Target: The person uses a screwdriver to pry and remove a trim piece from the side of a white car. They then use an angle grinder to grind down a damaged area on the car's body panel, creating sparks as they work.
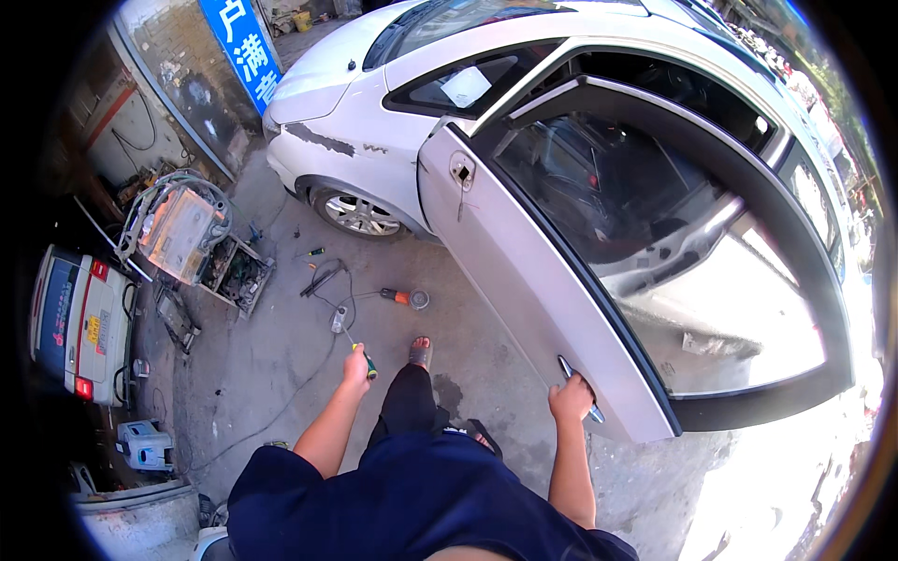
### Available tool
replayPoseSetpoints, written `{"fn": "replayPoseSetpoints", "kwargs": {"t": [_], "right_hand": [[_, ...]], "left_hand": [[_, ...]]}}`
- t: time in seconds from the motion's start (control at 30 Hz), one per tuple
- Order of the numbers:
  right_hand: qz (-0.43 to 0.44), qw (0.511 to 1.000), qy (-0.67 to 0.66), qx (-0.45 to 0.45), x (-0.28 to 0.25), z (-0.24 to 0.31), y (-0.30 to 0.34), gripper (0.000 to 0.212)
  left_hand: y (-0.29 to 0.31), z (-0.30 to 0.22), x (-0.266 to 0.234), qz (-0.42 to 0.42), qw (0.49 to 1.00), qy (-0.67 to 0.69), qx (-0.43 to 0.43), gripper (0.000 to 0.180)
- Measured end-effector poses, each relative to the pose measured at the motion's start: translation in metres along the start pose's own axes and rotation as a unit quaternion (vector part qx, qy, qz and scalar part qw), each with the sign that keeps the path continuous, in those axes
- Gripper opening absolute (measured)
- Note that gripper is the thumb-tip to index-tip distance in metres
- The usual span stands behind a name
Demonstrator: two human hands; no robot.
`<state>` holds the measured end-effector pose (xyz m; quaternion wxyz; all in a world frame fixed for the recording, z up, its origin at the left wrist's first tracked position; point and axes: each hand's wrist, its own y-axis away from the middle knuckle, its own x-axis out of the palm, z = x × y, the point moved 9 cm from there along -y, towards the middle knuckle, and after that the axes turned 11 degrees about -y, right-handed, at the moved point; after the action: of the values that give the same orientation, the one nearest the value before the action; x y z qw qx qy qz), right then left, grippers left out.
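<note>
My left hand (356,367) is closed around a screwdriver (371,363) with a green and yellow handle, its thin shaft pointing away from me. On the right, my right hand (571,400) has its fingers wrapped round the silver door handle (596,412) of an open car door (533,290). The pale silver door stands swung out from a car (393,84) of like colour. Near the door's front edge a small dark opening (462,171) shows, with a thin wire hanging below it. Scraped dark patches (318,139) mark the front fender.
An orange and black power tool (405,298) lies on the concrete with its cord near a power strip (339,319). Left of these stand a tool cart (192,229) with coiled hoses and a blue-grey plastic case (145,445). A white van (82,324) is parked farther left.
</note>
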<state>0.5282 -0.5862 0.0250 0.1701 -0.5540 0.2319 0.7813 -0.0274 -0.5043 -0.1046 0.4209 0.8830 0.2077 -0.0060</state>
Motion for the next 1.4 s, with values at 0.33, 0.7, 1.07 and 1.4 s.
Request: {"fn": "replayPoseSetpoints", "kwargs": {"t": [0.33,0.7,1.07,1.4], "right_hand": [[-0.306,0.777,-0.378,-0.399,-0.264,0.018,0.246,0.017],[-0.295,0.58,-0.737,-0.183,-0.404,-0.15,0.14,0.046],[-0.402,0.694,-0.577,-0.155,-0.374,-0.085,0.267,0.029],[-0.382,0.713,-0.403,-0.428,-0.325,0.092,0.456,0.012]], "left_hand": [[0.08,0.21,-0.177,-0.159,0.984,-0.043,-0.071,0.037],[0.126,0.328,-0.226,-0.137,0.98,-0.126,-0.075,0.048],[0.189,0.409,-0.245,-0.028,0.808,-0.588,-0.011,0.043],[0.23,0.469,-0.23,0.083,0.859,-0.484,-0.147,0.028]]}}
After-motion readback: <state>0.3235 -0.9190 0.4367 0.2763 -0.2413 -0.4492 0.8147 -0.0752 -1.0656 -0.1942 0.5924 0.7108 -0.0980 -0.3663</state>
